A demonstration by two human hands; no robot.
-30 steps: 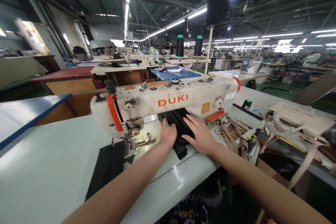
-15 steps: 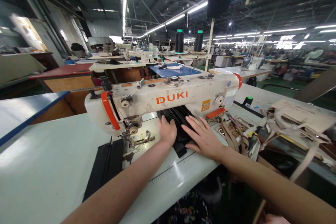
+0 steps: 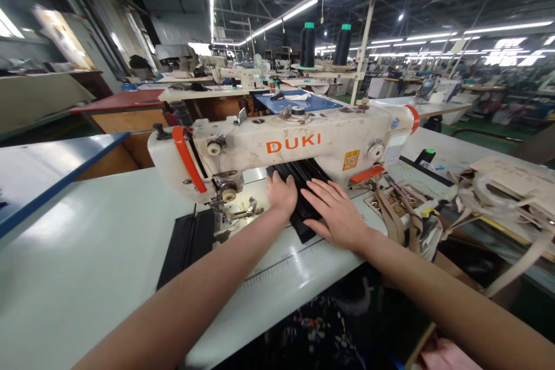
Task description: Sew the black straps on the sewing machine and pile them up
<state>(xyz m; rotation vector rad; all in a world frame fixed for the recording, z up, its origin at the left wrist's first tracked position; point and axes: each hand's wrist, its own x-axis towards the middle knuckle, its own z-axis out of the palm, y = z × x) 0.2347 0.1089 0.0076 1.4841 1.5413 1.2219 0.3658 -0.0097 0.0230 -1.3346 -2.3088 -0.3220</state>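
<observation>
A stack of black strips (image 3: 299, 182) lies on the white table (image 3: 87, 266), under the arm of the sewing machine (image 3: 286, 147) and right of its needle; the near end of the stack juts out toward the person, past both hands. The left hand (image 3: 281, 193) rests on the stack's left edge, fingers curled down over it, so whether it grips or only presses I cannot tell; the right hand (image 3: 340, 214) lies flat on the stack's right side, fingers spread and straight, holding nothing. The two hands sit just beside each other with a narrow band of black showing between them.

Left of the left hand is the presser foot (image 3: 238, 211) over a metal plate; beyond that, another black piece (image 3: 188, 243) lies flat on the table in front of the machine's head, well apart from the stack. The machine is off-white, dirty, with orange trim and the word DUKI in orange on its arm. Right of the right hand lies a heap of tan straps (image 3: 403, 219), touching the table edge; farther right a pile of beige pieces (image 3: 507, 185). Two black thread cones (image 3: 307, 46) with green tops stand on a stand behind the machine; rows of other tables run back under strip lights.
</observation>
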